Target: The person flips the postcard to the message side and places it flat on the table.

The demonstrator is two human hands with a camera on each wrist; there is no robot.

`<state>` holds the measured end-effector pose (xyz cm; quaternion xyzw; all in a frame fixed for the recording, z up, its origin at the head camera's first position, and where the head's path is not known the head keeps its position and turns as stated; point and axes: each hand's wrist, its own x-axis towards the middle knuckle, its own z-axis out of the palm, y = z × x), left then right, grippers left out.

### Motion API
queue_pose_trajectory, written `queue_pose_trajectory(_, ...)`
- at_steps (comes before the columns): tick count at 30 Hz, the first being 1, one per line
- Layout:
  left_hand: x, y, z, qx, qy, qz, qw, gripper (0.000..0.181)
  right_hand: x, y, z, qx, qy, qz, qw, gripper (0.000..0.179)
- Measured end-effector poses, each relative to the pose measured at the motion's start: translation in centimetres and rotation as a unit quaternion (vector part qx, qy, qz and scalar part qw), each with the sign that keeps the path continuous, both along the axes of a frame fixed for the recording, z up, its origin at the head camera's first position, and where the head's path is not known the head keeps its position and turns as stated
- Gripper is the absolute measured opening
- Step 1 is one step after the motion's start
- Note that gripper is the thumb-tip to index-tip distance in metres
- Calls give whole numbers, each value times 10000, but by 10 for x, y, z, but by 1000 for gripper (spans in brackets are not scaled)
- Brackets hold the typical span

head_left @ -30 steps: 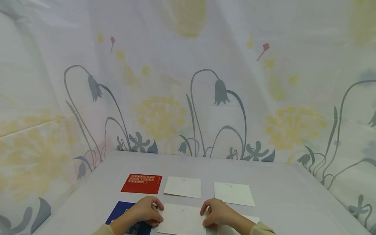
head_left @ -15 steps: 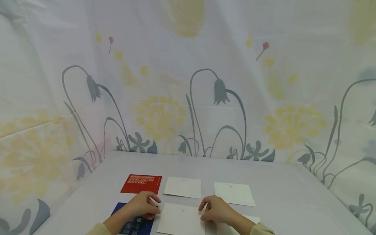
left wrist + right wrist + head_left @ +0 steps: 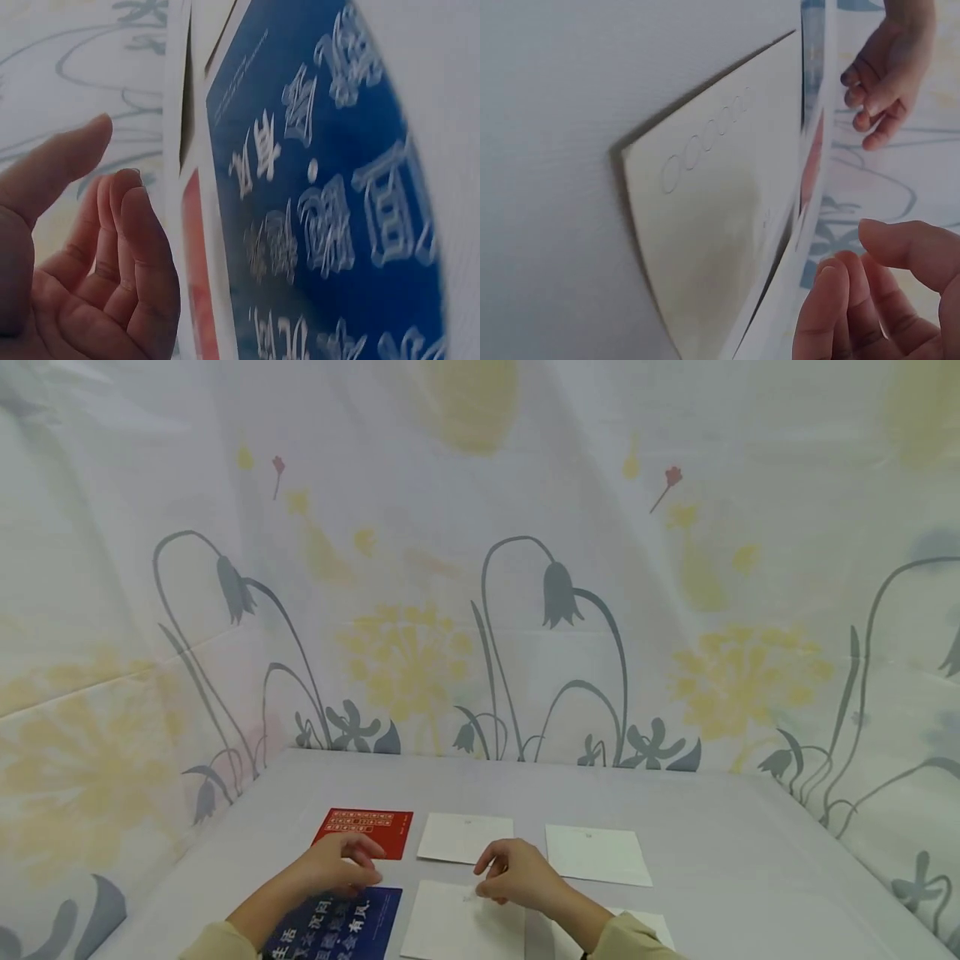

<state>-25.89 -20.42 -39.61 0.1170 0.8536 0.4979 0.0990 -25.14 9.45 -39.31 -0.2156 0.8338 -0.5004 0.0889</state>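
Note:
My left hand (image 3: pixel 337 862) is raised over the gap between a red card (image 3: pixel 390 837) and a blue card (image 3: pixel 367 927) with white characters. In the left wrist view its fingers (image 3: pixel 150 247) are loosely curled, with nothing between them and the thumb. Above a white card (image 3: pixel 457 931) in the front middle hovers my right hand (image 3: pixel 521 877), thumb and fingers apart and holding nothing. The right wrist view shows a white card (image 3: pixel 712 225) lying flat, with a row of printed circles along one edge.
Two more white cards, one at the back middle (image 3: pixel 465 837) and another at the back right (image 3: pixel 598 854), lie on the white table (image 3: pixel 720 860). A further white card (image 3: pixel 648 927) is partly hidden by my right arm. A flower-printed curtain (image 3: pixel 420 568) surrounds the table.
Both hands have come away from the front middle card's side edges. The left rose and moved left, uncovering more of the blue card; the right moved left over the white card. The cards stay put.

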Motion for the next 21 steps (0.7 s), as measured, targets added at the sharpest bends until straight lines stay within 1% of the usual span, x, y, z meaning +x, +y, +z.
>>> queue_pose_trajectory(4, -6, -12, 2, -32, 171, -8, 9998, 37, -6, -12, 0, -16, 219, -47, 9997, 16)
queue_pose_trajectory(7, -10, -22, 2, -128, 220, 23, 9997, 37, -11, -23, -2, -134, 323, -65, 9994, 16)
queue_pose_trajectory(11, -12, -31, 3, -212, 197, 2, 9996, 38, -16, -36, -6, -295, 393, -127, 9987, 15)
queue_pose_trajectory(14, -15, -36, 4, -336, 286, 18, 9990, 39, -20, -44, -6, -338, 473, -207, 9981, 16)
queue_pose_trajectory(21, -22, -47, 5, -620, 559, 93, 9965, 39, -28, -60, -7, -199, 607, -374, 9973, 16)
